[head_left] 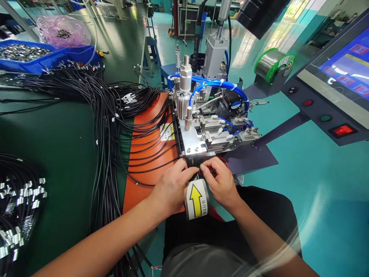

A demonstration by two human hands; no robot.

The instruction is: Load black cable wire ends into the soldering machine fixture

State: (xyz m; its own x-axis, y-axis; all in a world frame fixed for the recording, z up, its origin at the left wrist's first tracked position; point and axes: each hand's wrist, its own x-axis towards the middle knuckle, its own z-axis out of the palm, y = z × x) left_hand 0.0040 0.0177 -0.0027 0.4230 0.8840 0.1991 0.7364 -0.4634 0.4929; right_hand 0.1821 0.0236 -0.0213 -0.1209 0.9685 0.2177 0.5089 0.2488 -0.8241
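Note:
My left hand [173, 184] is closed, thumb and index finger at the front of the metal machine [188, 140]. My right hand [220, 181] faces it in a pinch, its fingertips almost meeting the left ones. What sits between the fingertips is too small and hidden to name. Just below them is a white label with a yellow arrow [196, 200]. Black cables [152, 156] cross the orange board [144, 196] to the machine's left side, close to my left hand.
Bundled black cables [100, 154] lie on the green table [69, 138]. A blue bin [43, 61] of small metal parts stands at the back left. To the right are a solder spool [263, 65] and a control panel [325, 100]. More cables with metal ends [25, 192] lie at left.

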